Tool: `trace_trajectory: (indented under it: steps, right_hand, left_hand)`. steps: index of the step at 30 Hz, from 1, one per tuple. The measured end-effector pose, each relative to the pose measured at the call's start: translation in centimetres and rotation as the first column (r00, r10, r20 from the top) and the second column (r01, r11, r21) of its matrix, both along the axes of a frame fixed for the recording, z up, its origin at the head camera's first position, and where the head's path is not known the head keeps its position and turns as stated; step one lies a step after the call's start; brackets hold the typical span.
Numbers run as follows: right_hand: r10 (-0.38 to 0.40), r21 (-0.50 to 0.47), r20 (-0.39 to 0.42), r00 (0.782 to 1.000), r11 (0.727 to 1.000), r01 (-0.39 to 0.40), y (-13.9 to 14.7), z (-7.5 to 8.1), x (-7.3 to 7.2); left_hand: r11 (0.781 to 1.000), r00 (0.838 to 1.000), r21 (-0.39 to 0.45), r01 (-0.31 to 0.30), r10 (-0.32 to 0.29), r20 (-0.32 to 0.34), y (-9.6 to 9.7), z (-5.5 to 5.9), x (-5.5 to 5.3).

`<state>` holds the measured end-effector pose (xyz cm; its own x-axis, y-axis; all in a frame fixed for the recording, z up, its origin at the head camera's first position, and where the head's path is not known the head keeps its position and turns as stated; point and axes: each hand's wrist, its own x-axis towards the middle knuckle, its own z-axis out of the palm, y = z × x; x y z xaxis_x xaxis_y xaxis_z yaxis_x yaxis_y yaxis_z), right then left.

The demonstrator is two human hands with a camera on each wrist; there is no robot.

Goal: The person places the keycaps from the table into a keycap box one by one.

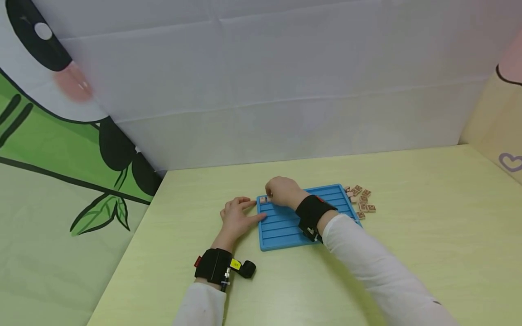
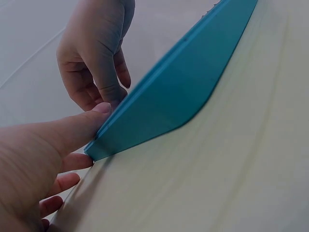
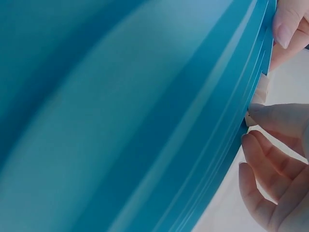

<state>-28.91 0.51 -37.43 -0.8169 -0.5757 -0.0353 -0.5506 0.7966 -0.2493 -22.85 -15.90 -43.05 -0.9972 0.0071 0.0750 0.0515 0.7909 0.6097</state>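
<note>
A blue grooved tray (image 1: 281, 228) lies on the table, its long slots running from left to right. My left hand (image 1: 236, 218) holds the tray's left edge, thumb over the rim and index finger at its outer side, as the left wrist view shows. My right hand (image 1: 284, 191) is over the upper left corner of the tray. Between its thumb and index finger it pinches a small wooden tile (image 3: 251, 120), mostly covered by the fingertips. Another light tile (image 1: 263, 199) sits at the left end of the top slot, also seen as a pale block (image 3: 261, 89) in the right wrist view.
Several small wooden tiles (image 1: 363, 207) with brown markings lie loosely heaped by the tray's right edge. The pale yellow table (image 1: 428, 226) meets a white backdrop (image 1: 285, 122) behind. A printed cloth with a green cartoon figure (image 1: 81, 149) hangs at the left.
</note>
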Motion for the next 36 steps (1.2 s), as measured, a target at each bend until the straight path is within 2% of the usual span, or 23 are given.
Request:
trace_trajectory:
  steps: [29,36]
  right_hand:
    - [0.002,0.004,0.01,1.0,1.0,-0.002,0.1,0.0,-0.1]
    - [0.027,-0.097,0.014,1.0,0.995,-0.026,1.0,1.3,-0.5]
  left_hand:
    - [1.0,1.0,0.01,-0.002,0.002,-0.003,0.3,0.0,-0.3]
    - [1.0,1.0,0.003,-0.005,0.005,-0.011,0.2,-0.1,-0.2]
